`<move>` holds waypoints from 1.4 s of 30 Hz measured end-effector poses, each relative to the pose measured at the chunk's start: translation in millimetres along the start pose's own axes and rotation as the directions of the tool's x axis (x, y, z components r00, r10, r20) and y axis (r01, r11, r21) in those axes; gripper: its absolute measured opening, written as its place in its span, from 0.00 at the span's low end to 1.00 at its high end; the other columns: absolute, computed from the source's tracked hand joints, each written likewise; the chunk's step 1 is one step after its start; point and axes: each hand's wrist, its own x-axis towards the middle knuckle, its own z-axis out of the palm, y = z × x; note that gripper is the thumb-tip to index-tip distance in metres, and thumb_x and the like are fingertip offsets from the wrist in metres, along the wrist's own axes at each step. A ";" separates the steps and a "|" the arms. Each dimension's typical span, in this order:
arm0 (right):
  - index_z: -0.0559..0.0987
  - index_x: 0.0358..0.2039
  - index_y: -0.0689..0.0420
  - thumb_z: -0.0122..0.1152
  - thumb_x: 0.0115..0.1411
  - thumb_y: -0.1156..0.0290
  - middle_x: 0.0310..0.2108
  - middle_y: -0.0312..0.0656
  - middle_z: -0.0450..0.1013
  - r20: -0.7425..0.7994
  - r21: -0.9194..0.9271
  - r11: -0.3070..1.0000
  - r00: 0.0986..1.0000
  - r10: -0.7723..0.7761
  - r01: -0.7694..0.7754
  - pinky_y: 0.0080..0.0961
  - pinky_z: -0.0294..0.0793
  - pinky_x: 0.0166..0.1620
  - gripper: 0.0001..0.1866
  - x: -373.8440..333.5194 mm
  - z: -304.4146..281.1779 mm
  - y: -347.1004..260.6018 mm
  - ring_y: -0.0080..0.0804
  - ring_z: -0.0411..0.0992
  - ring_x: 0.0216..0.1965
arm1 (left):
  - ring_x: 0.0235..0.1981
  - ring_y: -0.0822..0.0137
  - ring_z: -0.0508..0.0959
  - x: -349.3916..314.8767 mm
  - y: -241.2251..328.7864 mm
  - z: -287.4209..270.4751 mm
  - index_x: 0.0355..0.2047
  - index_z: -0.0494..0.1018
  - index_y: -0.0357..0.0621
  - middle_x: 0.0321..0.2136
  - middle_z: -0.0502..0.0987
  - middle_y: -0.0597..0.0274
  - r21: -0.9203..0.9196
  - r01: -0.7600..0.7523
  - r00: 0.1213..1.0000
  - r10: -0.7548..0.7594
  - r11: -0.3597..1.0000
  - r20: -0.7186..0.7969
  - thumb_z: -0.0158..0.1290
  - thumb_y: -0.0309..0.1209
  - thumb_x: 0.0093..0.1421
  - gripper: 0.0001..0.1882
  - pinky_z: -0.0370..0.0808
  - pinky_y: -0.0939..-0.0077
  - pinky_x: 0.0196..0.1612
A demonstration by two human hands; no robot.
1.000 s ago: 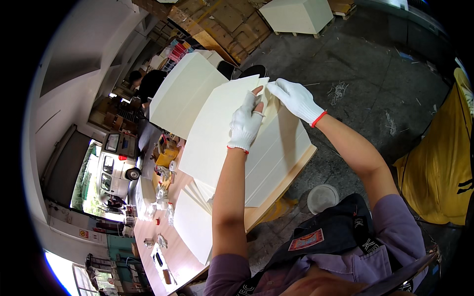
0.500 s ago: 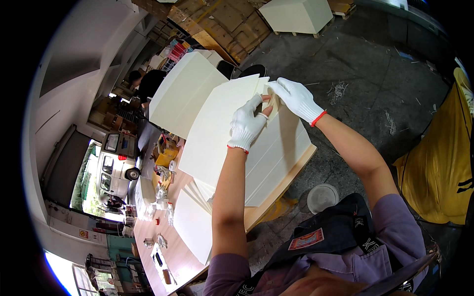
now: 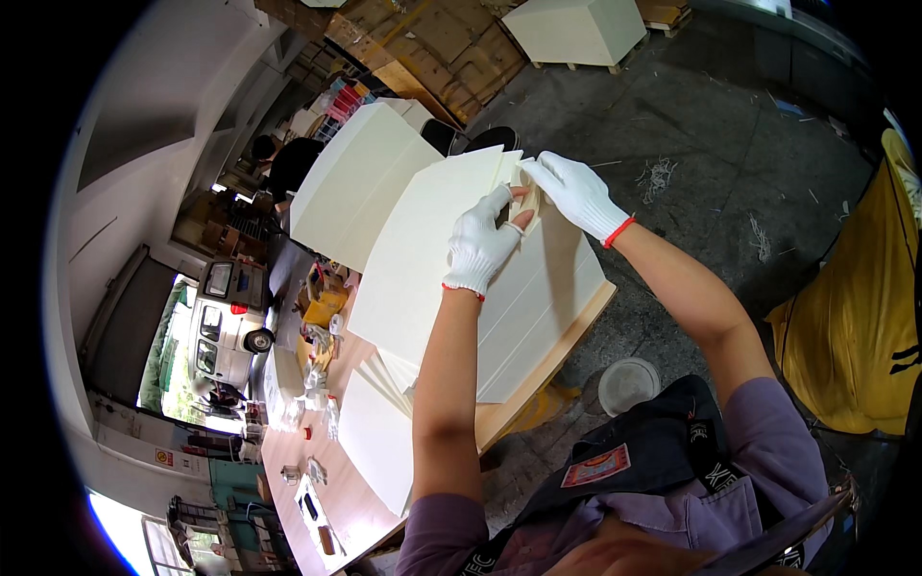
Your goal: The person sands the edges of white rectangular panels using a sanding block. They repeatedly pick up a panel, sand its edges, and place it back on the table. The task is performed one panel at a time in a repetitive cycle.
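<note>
A tall stack of white sheets (image 3: 423,240) stands on the table, its upper sheets stepped and fanned at the far right corner. My left hand (image 3: 477,240), in a white knitted glove with bare thumb and index fingertips, lies on the right edge of the stack. Its thumb and index finger are spread apart beside the sheet edges. Across from it, my right hand (image 3: 576,195), gloved in white with a red cuff, has its fingers closed over the corner of several lifted sheets (image 3: 529,197). The undersides of the right fingers are hidden.
Another white stack (image 3: 360,182) stands behind, and loose sheets (image 3: 375,437) lie nearer me. The wooden table (image 3: 298,523) carries small tools and a yellow box (image 3: 324,298). A round white-lidded bucket (image 3: 628,386) is on the floor, with a yellow cloth bag (image 3: 850,307) at right.
</note>
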 end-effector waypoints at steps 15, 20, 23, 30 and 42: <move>0.75 0.36 0.59 0.47 0.74 0.40 0.32 0.54 0.76 -0.012 0.052 0.998 1.000 0.024 -0.023 0.45 0.71 0.40 0.30 -1.2 0.3 0.7 0.58 0.75 0.37 | 0.48 0.48 0.83 -0.4 -5.7 2.2 0.56 0.79 0.61 0.48 0.84 0.50 0.062 -0.120 0.992 0.122 0.991 -0.029 0.59 0.40 0.67 0.18 0.78 0.60 0.52; 0.75 0.36 0.60 0.46 0.74 0.41 0.33 0.55 0.76 -0.020 0.070 0.997 1.000 0.009 -0.008 0.45 0.71 0.40 0.30 -0.9 0.9 -0.2 0.58 0.75 0.38 | 0.46 0.49 0.84 -2.0 -1.0 1.1 0.56 0.80 0.62 0.46 0.84 0.51 0.065 -0.090 0.995 0.092 0.994 -0.027 0.64 0.41 0.62 0.21 0.79 0.59 0.51; 0.75 0.37 0.59 0.47 0.73 0.40 0.34 0.54 0.77 -0.008 0.081 0.996 1.000 0.027 -0.026 0.45 0.72 0.41 0.30 -1.5 -2.5 -0.3 0.57 0.76 0.38 | 0.45 0.49 0.84 -2.6 3.4 1.8 0.56 0.80 0.64 0.44 0.84 0.52 0.112 -0.115 0.992 0.120 0.987 -0.041 0.63 0.38 0.62 0.21 0.80 0.59 0.50; 0.78 0.48 0.57 0.63 0.68 0.45 0.42 0.45 0.79 -0.280 0.466 0.884 0.954 0.107 0.038 0.38 0.78 0.50 0.26 -0.9 -7.5 -22.4 0.41 0.79 0.46 | 0.44 0.49 0.84 -15.0 1.6 2.5 0.61 0.76 0.65 0.43 0.83 0.55 0.193 -0.256 0.927 0.297 0.947 -0.229 0.59 0.31 0.59 0.28 0.82 0.57 0.48; 0.68 0.65 0.57 0.57 0.73 0.68 0.58 0.45 0.72 0.602 0.792 0.014 0.785 0.146 -0.610 0.43 0.82 0.58 0.22 -49.6 70.9 -82.5 0.41 0.74 0.60 | 0.38 0.62 0.82 -154.4 -38.9 32.1 0.53 0.79 0.41 0.38 0.83 0.56 -0.011 -0.411 0.738 0.326 0.911 -0.591 0.57 0.24 0.65 0.16 0.77 0.69 0.42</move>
